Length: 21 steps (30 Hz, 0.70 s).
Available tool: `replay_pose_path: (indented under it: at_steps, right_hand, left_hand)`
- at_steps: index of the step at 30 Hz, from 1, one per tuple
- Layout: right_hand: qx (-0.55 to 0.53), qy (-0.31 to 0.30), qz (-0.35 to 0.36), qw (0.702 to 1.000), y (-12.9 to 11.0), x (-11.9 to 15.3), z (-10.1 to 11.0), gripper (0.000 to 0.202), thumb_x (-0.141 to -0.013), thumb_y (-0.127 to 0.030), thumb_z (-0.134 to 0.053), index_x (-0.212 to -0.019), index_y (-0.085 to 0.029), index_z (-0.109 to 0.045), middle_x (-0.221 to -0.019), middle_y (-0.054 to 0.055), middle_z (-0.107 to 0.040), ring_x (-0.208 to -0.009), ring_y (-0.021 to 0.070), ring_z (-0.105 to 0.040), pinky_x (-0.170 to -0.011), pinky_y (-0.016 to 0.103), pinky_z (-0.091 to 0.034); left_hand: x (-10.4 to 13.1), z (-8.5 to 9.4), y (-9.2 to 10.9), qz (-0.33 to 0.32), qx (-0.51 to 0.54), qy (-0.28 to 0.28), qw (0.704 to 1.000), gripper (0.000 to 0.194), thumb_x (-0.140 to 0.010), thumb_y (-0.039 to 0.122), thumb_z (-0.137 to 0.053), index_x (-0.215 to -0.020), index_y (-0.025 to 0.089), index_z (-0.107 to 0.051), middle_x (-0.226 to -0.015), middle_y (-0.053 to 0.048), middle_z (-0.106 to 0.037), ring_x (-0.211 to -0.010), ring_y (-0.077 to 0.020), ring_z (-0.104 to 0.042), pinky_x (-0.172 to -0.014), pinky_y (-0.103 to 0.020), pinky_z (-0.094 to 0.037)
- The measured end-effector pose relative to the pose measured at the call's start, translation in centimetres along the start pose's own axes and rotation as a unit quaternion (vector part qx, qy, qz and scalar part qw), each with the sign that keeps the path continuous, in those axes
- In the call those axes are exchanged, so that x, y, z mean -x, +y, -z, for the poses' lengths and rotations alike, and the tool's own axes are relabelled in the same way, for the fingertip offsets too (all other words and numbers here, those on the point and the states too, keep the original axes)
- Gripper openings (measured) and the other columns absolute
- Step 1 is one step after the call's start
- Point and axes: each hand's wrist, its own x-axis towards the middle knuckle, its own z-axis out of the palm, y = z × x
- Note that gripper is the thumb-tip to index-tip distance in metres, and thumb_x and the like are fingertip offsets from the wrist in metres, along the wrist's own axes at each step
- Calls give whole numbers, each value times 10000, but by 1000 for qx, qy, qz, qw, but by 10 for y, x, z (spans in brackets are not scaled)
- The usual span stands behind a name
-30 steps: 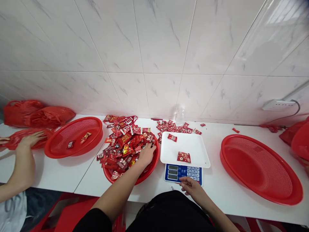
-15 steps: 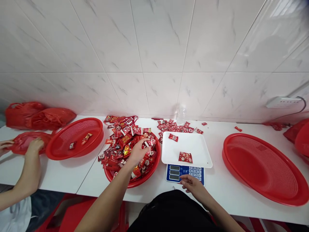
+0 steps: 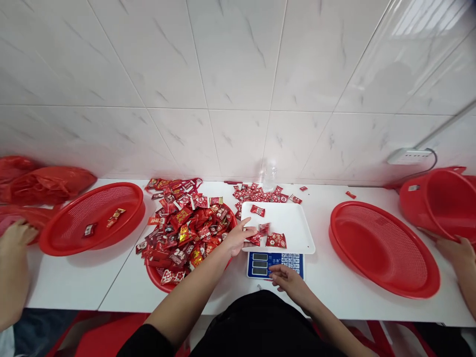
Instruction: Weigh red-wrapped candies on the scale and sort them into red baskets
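White marbled tiles (image 3: 238, 69) rise behind a pale surface (image 3: 320, 292). On it, a heap of red snack packets (image 3: 182, 233) fills a basket (image 3: 157, 284) and spreads past its far and left sides. The left hand (image 3: 235, 241) reaches over the near left part of the white tray (image 3: 293, 228), fingers loosely spread. One packet (image 3: 253, 240) lies at its fingertips; whether they pinch it, I cannot tell. A blurred packet (image 3: 264, 229) is just beside, near a larger packet (image 3: 275, 240). The right hand (image 3: 287, 281), apart from the left, holds nothing visible and hovers over the scale (image 3: 275, 267).

A low left wrist could drag packets over the basket's rim, and a careless release could drop one off the tray's left edge. Resting fingers on the tray might upset the weight reading; a dipping right hand might press keys.

The tray's left edge nearly meets the heaped basket, so sideways room there is tight. Wider room lies between the tray and the right-hand basket (image 3: 386, 248). Behind the tray, small packets (image 3: 253, 192) and a clear bottle (image 3: 270, 174) limit reaching toward the wall.
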Motion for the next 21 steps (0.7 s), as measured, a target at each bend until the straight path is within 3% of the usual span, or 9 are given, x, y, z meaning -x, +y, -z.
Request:
replay_pose_path:
  at_steps: [6, 9, 11, 16, 19, 21]
  right_hand:
    - [18, 39, -6, 999, 9, -2, 16, 371, -736, -452, -563, -1009, -204, -601, -916, 54, -654, -818, 193, -609, -699, 327, -481]
    - [114, 100, 37, 988, 11, -11, 30, 346, -780, -424, -501, -1037, -215, -599, -958, 59, -658, -865, 204, -614, -738, 329, -491]
    - [204, 156, 77, 963, 9, -21, 39, 330, -807, -379, -455, -1064, -225, -593, -1039, 70, -639, -938, 215, -600, -799, 341, -481]
    - [302, 204, 118, 924, -13, -60, 48, 439, -801, -350, -481, -1226, -240, -503, -1341, 93, -437, -1250, 266, -371, -999, 410, -333]
    - [363, 199, 116, 903, -27, -83, 41, 617, -770, -393, -549, -1348, -293, -355, -1466, 76, -262, -1317, 307, -254, -1004, 451, -295]
    - [430, 197, 103, 875, -30, -94, 34, 695, -768, -407, -561, -1389, -326, -258, -1495, 75, -193, -1308, 329, -266, -983, 472, -297]
  left_hand:
    - [9, 5, -1, 28, 8, 1, 1000, 555, -709, 227, -707, -1211, 178, -476, -965, -103, -661, -789, -181, -645, -720, -370, -534]
    - [25, 16, 2, 49, 38, 21, 998, 434, -715, 191, -697, -1114, 167, -528, -921, -87, -675, -748, -171, -656, -680, -332, -547]
    - [37, 26, 2, 47, 56, 41, 996, 378, -721, 174, -688, -1071, 167, -548, -913, -80, -677, -736, -169, -661, -652, -309, -553]
    - [59, 52, 1, 28, 133, 69, 988, 322, -767, 154, -636, -1080, 166, -562, -948, -61, -673, -735, -146, -665, -651, -264, -566]
    - [69, 60, 4, 33, 230, 91, 968, 322, -821, 134, -550, -1143, 154, -543, -1028, -76, -660, -785, -148, -671, -675, -247, -574]
    - [74, 63, 5, 36, 286, 98, 953, 345, -853, 141, -494, -1197, 152, -513, -1031, -85, -661, -821, -161, -673, -679, -245, -577]
